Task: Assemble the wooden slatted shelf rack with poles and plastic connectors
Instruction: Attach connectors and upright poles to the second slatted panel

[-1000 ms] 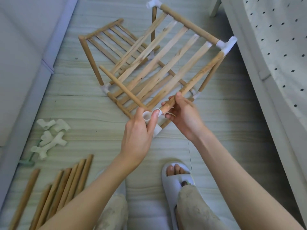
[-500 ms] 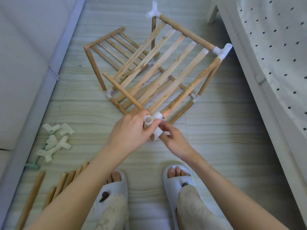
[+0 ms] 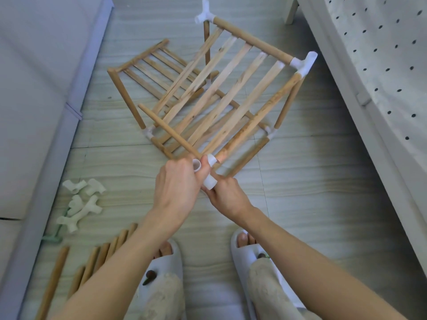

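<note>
Nearest to you are your two feet in pale slippers (image 3: 248,252) on the wood-pattern floor (image 3: 312,204). At your lower left lies a bundle of loose poles (image 3: 97,262), and just beyond them a small heap of spare connectors (image 3: 80,204), cream-white, lying against each other.

In front of your feet, your two hands meet at the near corner of the rack (image 3: 219,93). Your left hand (image 3: 178,188) is curled round the white corner connector (image 3: 203,172), the thumb pressed on its top beside an open round socket. Your right hand (image 3: 227,195) holds the same connector from below and from the right, its fingers bent round the lower socket. So both hands are clamped on this one piece, touching each other.

From the connector one pole (image 3: 168,132) runs away to the left and a second pole (image 3: 261,114) runs away to the right. Between them the pale slats of the upper shelf (image 3: 231,77) lie side by side. The rack stands tilted on the floor; a lower slatted shelf (image 3: 150,63) shows behind and to the left. At the far corners sit two more white connectors (image 3: 302,63).
</note>
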`<state>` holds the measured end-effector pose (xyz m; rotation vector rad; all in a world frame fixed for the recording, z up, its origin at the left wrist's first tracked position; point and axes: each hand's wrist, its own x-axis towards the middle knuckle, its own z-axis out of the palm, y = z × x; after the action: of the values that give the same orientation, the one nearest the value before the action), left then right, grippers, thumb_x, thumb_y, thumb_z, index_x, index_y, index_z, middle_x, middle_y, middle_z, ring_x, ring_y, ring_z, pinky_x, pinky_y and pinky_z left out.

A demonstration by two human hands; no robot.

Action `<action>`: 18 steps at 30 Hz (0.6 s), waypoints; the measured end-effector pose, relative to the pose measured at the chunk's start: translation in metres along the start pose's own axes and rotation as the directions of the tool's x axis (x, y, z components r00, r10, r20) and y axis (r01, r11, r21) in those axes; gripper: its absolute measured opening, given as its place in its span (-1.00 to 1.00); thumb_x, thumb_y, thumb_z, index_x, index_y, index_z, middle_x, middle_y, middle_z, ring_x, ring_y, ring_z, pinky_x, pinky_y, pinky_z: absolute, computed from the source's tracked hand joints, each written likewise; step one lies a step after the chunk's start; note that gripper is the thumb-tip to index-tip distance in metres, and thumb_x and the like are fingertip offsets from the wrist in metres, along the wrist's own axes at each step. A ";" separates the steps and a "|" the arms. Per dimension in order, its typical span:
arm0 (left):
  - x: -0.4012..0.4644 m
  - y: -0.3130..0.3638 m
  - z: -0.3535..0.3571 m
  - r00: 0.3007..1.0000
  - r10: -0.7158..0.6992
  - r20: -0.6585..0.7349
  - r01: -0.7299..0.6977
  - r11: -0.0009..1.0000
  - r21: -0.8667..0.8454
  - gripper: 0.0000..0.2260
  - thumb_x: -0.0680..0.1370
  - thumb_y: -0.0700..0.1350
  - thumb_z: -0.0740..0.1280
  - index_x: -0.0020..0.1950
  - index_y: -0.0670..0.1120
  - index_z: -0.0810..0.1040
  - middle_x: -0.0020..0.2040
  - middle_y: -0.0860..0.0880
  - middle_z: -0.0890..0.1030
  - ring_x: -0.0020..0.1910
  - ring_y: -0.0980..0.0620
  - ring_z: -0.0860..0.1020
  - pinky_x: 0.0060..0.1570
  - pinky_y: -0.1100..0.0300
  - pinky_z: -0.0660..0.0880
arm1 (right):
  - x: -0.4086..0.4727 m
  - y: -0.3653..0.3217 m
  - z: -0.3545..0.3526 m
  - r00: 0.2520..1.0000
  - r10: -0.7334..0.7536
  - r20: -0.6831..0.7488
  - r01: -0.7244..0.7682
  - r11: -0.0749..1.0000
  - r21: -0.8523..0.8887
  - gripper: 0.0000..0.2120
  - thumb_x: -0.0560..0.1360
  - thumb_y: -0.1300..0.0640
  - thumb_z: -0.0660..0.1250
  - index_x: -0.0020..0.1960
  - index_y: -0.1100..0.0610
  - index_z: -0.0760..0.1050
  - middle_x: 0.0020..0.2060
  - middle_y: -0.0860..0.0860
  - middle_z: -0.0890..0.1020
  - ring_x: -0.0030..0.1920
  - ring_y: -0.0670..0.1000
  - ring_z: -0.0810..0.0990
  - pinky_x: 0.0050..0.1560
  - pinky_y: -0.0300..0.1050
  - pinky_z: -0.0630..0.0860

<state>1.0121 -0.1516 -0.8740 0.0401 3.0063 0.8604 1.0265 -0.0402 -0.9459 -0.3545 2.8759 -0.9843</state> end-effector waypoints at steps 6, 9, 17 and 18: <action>-0.004 -0.003 -0.004 0.999 -0.045 -0.015 0.045 0.999 0.009 -0.61 0.55 0.07 0.17 -0.42 -0.01 0.15 -0.50 -0.04 0.23 -0.33 -0.19 0.27 -0.33 0.07 0.19 | 0.001 -0.004 0.008 1.000 -0.003 -0.004 0.003 1.000 -0.013 -0.69 0.60 0.15 0.15 0.29 0.27 0.36 -0.22 0.20 0.60 -0.23 0.26 0.53 -0.32 -0.07 0.23; -0.003 -0.007 -0.005 0.999 -0.047 -0.020 0.047 0.999 -0.002 -0.64 0.56 0.06 0.18 -0.39 -0.03 0.22 -0.49 -0.06 0.25 -0.32 -0.18 0.28 -0.32 0.07 0.20 | 0.002 -0.005 0.010 1.000 -0.023 -0.005 0.023 0.999 -0.037 -0.68 0.60 0.17 0.15 0.30 0.29 0.36 -0.24 0.22 0.60 -0.24 0.28 0.53 -0.32 -0.05 0.27; 0.005 -0.012 -0.017 0.999 0.025 0.032 -0.028 0.994 0.108 -0.64 0.54 0.12 0.17 -0.39 -0.03 0.31 -0.45 -0.04 0.36 -0.32 -0.18 0.39 -0.38 0.10 0.20 | 0.003 -0.006 0.014 1.000 -0.017 -0.025 0.017 1.000 -0.019 -0.68 0.60 0.13 0.16 0.30 0.26 0.38 -0.30 0.21 0.59 -0.30 0.29 0.51 -0.34 -0.09 0.21; 0.009 -0.014 -0.021 0.992 0.088 0.092 -0.099 0.987 0.124 -0.64 0.52 0.16 0.18 -0.41 0.00 0.34 -0.44 0.01 0.38 -0.33 -0.11 0.41 -0.39 0.11 0.22 | 0.003 -0.005 0.013 0.999 -0.017 -0.027 0.017 1.000 -0.007 -0.68 0.60 0.13 0.17 0.29 0.26 0.39 -0.29 0.22 0.59 -0.29 0.29 0.51 -0.34 -0.09 0.21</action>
<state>1.0022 -0.1743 -0.8631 0.2153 2.9935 0.6521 1.0269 -0.0525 -0.9531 -0.3695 2.9063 -0.9896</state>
